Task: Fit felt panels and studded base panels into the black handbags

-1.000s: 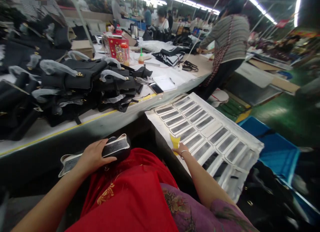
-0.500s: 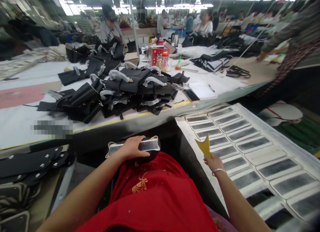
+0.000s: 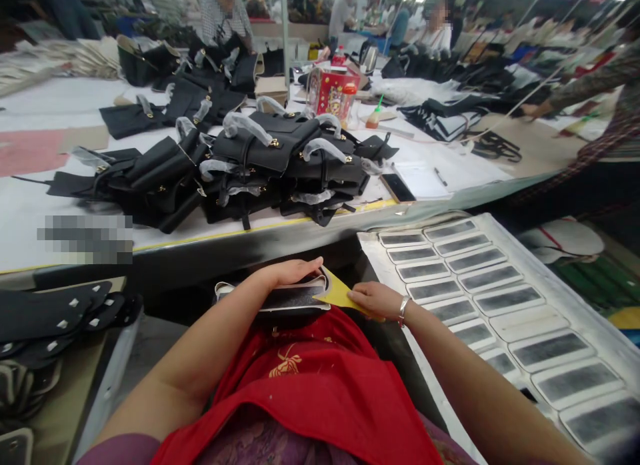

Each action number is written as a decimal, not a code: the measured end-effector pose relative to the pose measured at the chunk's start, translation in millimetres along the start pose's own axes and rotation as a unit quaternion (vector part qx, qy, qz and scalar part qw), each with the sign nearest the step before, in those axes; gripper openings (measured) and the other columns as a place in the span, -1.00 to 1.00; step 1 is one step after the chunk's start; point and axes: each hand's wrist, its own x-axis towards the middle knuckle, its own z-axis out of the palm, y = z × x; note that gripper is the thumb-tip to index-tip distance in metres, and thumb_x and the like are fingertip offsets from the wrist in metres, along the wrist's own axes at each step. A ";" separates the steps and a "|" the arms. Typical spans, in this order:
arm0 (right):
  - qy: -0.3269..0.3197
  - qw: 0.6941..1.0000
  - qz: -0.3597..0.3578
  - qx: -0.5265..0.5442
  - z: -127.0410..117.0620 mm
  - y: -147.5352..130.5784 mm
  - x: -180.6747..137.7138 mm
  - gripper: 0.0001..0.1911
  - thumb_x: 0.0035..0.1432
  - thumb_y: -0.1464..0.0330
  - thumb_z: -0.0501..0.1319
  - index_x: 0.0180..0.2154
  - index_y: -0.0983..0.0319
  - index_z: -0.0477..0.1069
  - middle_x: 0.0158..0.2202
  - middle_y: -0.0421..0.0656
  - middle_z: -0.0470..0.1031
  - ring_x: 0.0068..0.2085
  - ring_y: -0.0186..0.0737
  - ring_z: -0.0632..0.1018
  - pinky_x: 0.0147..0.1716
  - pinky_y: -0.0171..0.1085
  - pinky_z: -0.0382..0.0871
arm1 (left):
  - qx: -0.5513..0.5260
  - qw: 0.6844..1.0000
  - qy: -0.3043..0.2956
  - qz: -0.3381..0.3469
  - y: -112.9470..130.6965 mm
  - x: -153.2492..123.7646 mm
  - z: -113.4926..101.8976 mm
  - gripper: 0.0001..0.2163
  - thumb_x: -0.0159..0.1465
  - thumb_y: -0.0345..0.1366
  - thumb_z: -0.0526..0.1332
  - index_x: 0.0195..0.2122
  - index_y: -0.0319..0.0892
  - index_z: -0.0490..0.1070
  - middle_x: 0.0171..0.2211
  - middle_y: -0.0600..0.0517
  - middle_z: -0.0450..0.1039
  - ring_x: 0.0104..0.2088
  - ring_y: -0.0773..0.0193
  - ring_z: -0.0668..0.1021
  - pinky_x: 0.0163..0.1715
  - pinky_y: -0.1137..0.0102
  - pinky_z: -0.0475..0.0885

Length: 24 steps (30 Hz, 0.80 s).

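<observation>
Head view: gripping flat yellow notched piece (image 3: 337, 292) in right hand (image 3: 373, 298) at frame centre, overlapping right end of long black panel with white edging (image 3: 293, 297). Laying left hand (image 3: 295, 271) along panel's upper edge; cannot tell whether gripping. Showing heaped black bags (image 3: 267, 151) at upper left.

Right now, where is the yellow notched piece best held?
Likely the right end of the yellow notched piece, from the right, where the right hand holds it: it looks thin and flat, and its notched left end overlaps the black, white-edged panel.
</observation>
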 end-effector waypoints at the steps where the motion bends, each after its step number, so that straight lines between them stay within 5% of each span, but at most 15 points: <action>1: 0.012 0.998 -0.019 -0.051 -2.2 -4.8 7.5 -0.70 0.23 0.26 -0.01 -0.46 0.26 0.32 -0.50 -0.16 0.44 -0.48 -0.29 0.47 -0.54 -0.40 0.22 | -0.001 1.000 -0.001 0.002 -1.1 0.3 -0.7 -0.33 0.18 0.23 -0.23 -0.18 -0.13 0.51 -0.15 0.01 0.49 -0.16 0.17 0.46 -0.09 0.42 0.23; 9: 0.080 0.971 -0.007 -0.227 -0.1 -36.7 54.8 -0.42 0.34 0.23 -0.28 -0.31 0.30 0.45 -0.29 0.00 0.51 -0.25 -0.13 0.51 -0.34 -0.31 0.24 | -0.073 0.997 -0.017 0.011 -2.3 1.5 0.8 -0.35 0.20 0.20 -0.22 -0.19 -0.18 0.49 -0.17 -0.01 0.50 -0.11 0.18 0.46 -0.07 0.44 0.22; 18: 0.101 0.945 -0.017 -0.311 2.0 -39.6 59.6 -0.40 0.34 0.20 -0.34 -0.22 0.26 0.44 -0.28 0.01 0.50 -0.25 -0.07 0.52 -0.29 -0.23 0.28 | -0.210 0.967 0.102 -0.097 -11.3 15.2 4.4 -0.38 0.17 0.20 -0.08 -0.10 -0.27 0.38 -0.35 -0.05 0.54 -0.29 0.15 0.52 -0.21 0.33 0.30; 24: 0.081 0.942 -0.030 -0.325 -5.3 -42.1 57.4 -0.39 0.33 0.16 -0.31 -0.28 0.26 0.45 -0.33 0.00 0.51 -0.26 -0.06 0.52 -0.32 -0.23 0.29 | -0.184 0.980 0.053 -0.062 -18.4 20.5 4.6 -0.54 0.11 0.09 0.11 -0.39 -0.27 0.47 -0.43 0.00 0.49 -0.44 0.28 0.44 -0.36 0.40 0.28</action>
